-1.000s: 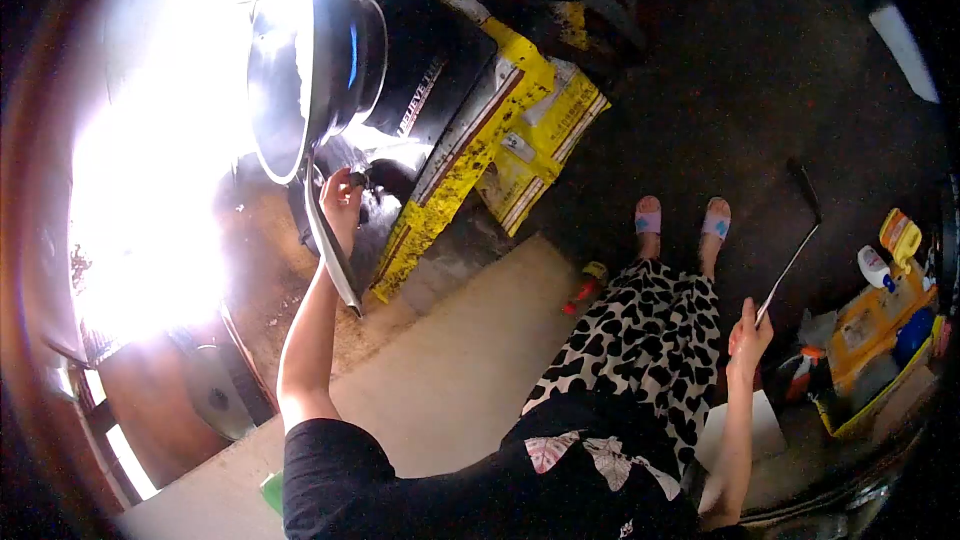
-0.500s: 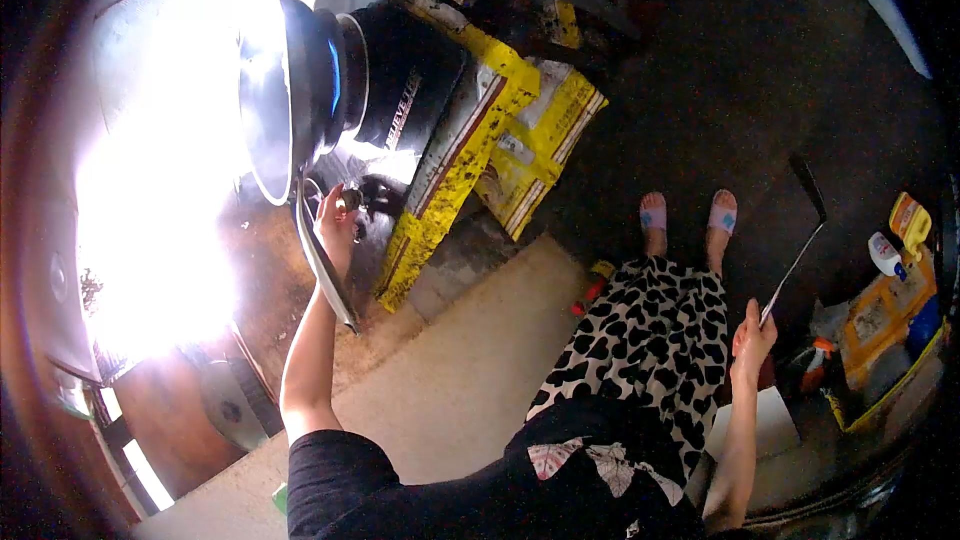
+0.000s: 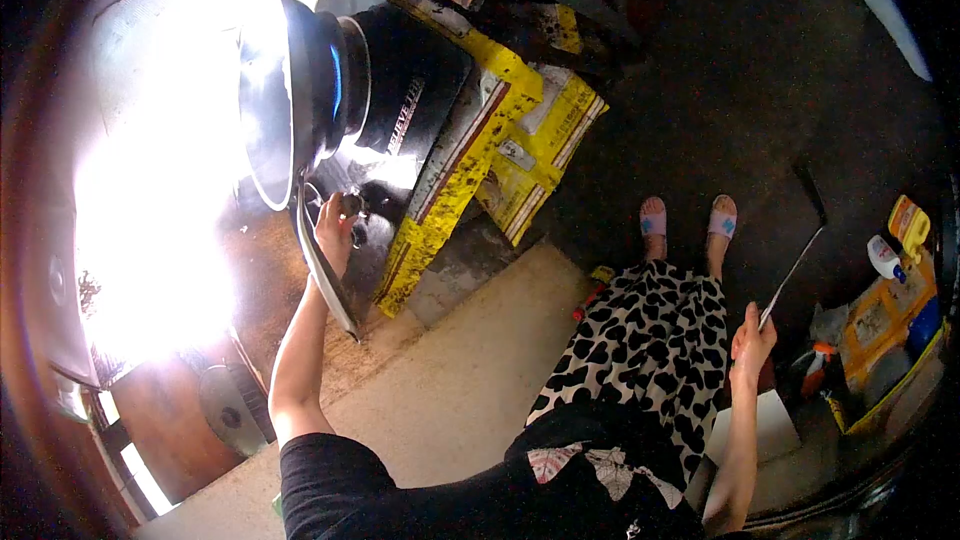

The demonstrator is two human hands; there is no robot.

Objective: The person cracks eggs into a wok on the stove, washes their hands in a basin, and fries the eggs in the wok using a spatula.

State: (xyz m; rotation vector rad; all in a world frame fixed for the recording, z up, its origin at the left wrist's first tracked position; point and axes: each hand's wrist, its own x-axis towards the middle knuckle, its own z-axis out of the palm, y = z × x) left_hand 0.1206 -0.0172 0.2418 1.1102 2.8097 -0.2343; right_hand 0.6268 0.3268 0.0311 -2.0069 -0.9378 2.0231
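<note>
My left hand has its fingers closed around a gas stove knob on the front of the dark stove. A wok sits on the burner, its long handle passing beside my left wrist. Blue flame shows under the wok; its inside is hidden by glare. Out to the right, my right hand grips a spatula by its thin metal handle, with the dark blade pointing away from me.
Yellow-taped cardboard lines the counter edge by the stove. A round grey lid-like thing lies on the counter. Bottles and a worn orange box stand at right. My slippered feet are on the dark floor.
My left forearm has shifted slightly left, while its hand stays at the knob. My right hand and the spatula have hardly moved.
</note>
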